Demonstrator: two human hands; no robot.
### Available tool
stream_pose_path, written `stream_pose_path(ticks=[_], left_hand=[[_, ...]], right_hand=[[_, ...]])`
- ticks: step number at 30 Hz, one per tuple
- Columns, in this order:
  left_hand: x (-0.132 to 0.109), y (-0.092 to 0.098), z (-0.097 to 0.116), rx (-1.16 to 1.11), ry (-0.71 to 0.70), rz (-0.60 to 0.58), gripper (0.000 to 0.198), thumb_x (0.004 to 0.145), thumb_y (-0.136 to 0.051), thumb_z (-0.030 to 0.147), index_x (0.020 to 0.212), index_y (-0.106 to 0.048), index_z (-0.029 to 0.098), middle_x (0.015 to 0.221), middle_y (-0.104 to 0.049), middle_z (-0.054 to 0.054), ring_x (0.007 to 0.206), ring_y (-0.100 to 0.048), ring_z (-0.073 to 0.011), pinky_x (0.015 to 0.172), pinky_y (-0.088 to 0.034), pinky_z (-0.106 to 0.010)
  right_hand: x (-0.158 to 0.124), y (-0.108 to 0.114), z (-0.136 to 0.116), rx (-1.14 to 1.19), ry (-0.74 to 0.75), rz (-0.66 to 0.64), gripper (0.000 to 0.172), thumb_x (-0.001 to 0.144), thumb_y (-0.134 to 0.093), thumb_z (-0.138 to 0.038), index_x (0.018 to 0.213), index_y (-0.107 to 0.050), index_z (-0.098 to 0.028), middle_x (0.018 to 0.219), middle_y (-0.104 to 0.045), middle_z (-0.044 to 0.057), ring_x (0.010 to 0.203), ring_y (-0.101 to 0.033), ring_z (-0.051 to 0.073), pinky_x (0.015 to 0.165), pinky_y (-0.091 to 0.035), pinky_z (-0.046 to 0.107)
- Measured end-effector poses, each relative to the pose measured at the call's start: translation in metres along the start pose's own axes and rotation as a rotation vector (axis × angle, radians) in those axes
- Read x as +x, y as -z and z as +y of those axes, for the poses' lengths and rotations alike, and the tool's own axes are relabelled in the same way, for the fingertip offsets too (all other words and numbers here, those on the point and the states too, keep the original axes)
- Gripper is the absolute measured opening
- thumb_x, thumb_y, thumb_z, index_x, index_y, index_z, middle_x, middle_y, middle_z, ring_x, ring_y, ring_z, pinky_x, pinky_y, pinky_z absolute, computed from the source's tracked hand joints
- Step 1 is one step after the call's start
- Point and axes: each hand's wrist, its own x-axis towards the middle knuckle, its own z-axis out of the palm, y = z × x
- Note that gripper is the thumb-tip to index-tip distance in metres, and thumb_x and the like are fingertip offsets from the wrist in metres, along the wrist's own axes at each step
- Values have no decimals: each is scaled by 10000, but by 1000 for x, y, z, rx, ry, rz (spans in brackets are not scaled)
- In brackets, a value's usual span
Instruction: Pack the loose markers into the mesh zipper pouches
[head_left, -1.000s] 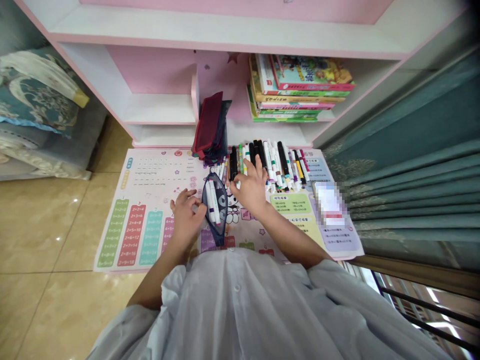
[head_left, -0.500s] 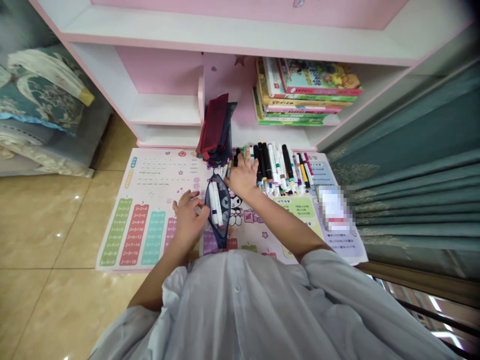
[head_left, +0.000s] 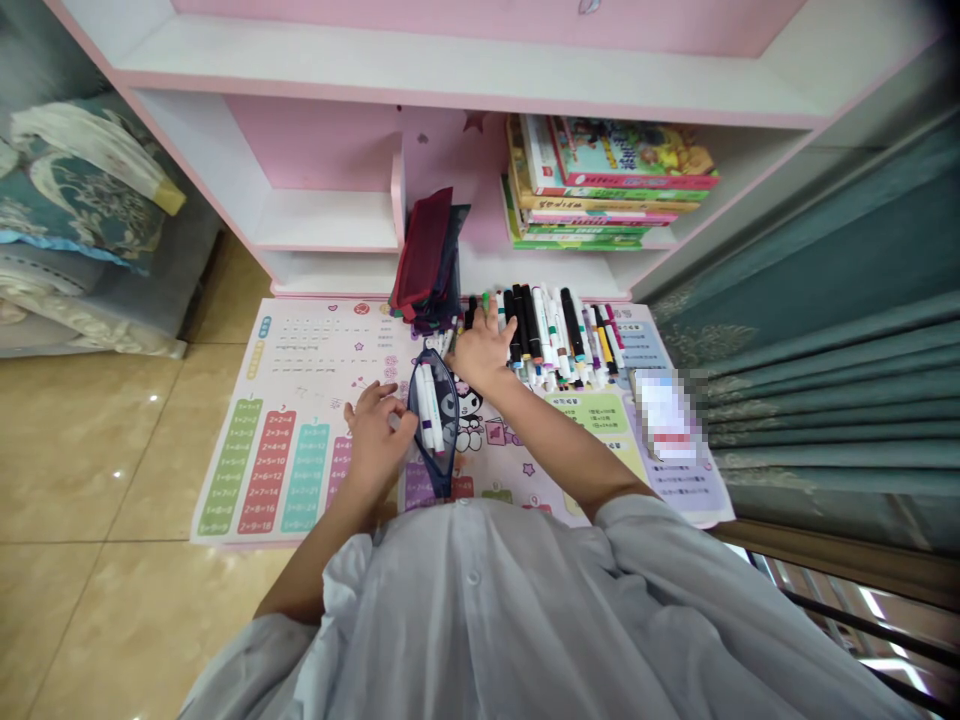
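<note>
While your hands stand apart, left hand (head_left: 379, 450) clamps edge of mesh pouch (head_left: 433, 435), long axis forward; open right hand (head_left: 484, 350) reaches markers (head_left: 562, 335) beyond.

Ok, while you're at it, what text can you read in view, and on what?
"2×3=6" down to "2×9=18": red column of the times-table mat
Green column and teal column: too small to read
Book spines: too small to read
Card on the mat's right side: pixelated, unreadable
</note>
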Motion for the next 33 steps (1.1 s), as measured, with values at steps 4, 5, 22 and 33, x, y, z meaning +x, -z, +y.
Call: stream_pose_path(ticks=[4, 5, 22, 33], left_hand=[[0, 1, 1, 1, 5, -9, 109, 763, -524, 224, 657, -549, 209, 1277, -641, -98, 1348, -472, -330, 1129, -183, -686], [0, 1, 1, 0, 6, -9, 109, 763, -522, 227, 658, -547, 208, 1280, -639, -96, 1349, -471, -329, 1130, -180, -685], [0, 1, 6, 39, 2, 10, 107, 758, -510, 218, 660, -551, 206, 1283, -650, -95, 1337, -484, -326, 1137, -212, -655], [0, 1, 4, 10, -6, 8, 107, 748, -505, 241, 657, -551, 207, 1268, -653, -103, 1337, -486, -322, 1136, -204, -656]], right_hand=[[-10, 11, 8, 101, -19, 58, 392, 747, -660, -320, 1076, -737, -120, 1540, -392, 230, 1511, -111, 436, 1118, -120, 756], [-15, 16, 10, 133, -26, 75, 341, 745, -651, -311, 1013, -749, -123, 1534, -408, 215, 1509, -124, 434, 1117, -133, 754], [-120, 38, -14, 374, 190, 11, 90, 668, -656, -236, 618, -678, -164, 1551, -424, 160, 1506, -201, 405, 1142, -202, 652], [-116, 22, -27, 251, 192, -81, 214, 736, -659, -289, 848, -771, -145, 1582, -361, 186, 1509, -168, 424, 1155, -177, 687]])
